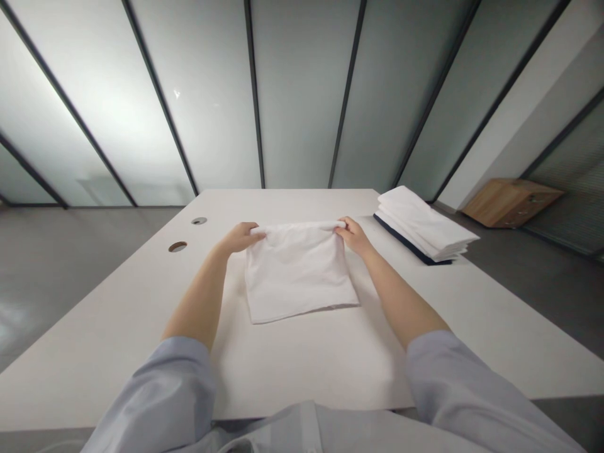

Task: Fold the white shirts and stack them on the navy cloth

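A folded white cloth (302, 270) is in front of me over the middle of the table. My left hand (241, 238) pinches its far left corner, thumb on top. At the far right corner, my right hand (353, 235) grips the same cloth between thumb and fingers. The far edge is pulled straight between both hands and looks slightly raised, while the near edge lies on the tabletop. Whether the cloth is a garment or a plain sheet, I cannot tell.
A stack of folded white cloths (422, 220) sits on the right of the white table (311, 371), with a dark blue folded piece (406, 242) beneath. Two round holes are at the table's left. Beyond stand frosted glass panels (302, 94) and a wooden cabinet (509, 201) on the floor.
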Motion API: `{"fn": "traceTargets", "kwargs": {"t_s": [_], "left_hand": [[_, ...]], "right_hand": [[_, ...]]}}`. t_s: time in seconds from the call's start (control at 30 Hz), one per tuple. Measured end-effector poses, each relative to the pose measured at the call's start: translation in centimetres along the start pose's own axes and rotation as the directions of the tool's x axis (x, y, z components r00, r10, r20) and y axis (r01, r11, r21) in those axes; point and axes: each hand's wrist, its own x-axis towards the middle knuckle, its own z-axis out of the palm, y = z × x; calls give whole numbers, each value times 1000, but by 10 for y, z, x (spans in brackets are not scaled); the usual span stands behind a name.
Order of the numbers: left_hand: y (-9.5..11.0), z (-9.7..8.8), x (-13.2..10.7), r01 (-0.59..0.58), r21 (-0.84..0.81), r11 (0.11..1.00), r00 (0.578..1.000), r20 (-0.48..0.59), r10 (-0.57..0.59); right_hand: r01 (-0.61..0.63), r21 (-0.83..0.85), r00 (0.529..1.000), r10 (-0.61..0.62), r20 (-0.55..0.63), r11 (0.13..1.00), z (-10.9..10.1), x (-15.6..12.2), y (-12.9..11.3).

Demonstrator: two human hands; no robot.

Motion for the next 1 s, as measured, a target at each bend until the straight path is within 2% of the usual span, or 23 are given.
{"fn": "traceTargets", "kwargs": {"t_s": [0.13,0.23,0.3,0.37,0.47,0.53,0.57,0.63,0.73,0.83,0.87,0.93,1.0], "left_hand": [[16,-24,10,-2,10,1000,999,44,1],[27,-37,31,-4,146,989,999,32,-1],[36,-42,45,-4,262,965,999,-49,18],[45,-44,55,15,349,937,983,-174,50],[53,-41,59,35,421,906,926,-354,129],[50,-33,56,19,451,892,895,-406,186],[46,-27,53,7,465,886,893,-402,204],[33,-9,45,-12,486,874,918,-341,202],[8,28,27,-11,492,871,972,-198,124],[-10,64,7,15,482,876,997,-79,27],[-14,72,2,34,464,885,997,-80,3],[-18,82,-5,59,425,903,997,-79,-28],[-20,83,-9,65,384,921,996,-83,-36]], "right_hand": [[-13,83,996,19,-82,996,-14,14,-20],[-63,99,995,71,-74,993,-14,34,-21],[-64,69,994,70,-89,996,-12,52,-18],[-10,8,990,11,-138,1000,-11,68,-17],[102,-125,972,-125,-199,987,-14,79,-21],[151,-224,962,-195,-191,963,-15,74,-22],[169,-271,960,-221,-172,947,-14,67,-21],[197,-355,962,-250,-110,914,-9,47,-13],[229,-449,970,-242,29,863,3,10,9],[218,-500,973,-146,180,838,14,-20,31],[200,-506,971,-100,218,839,15,-26,36],[151,-512,966,-17,257,845,16,-32,42],[109,-514,965,33,259,851,16,-33,44]]}}
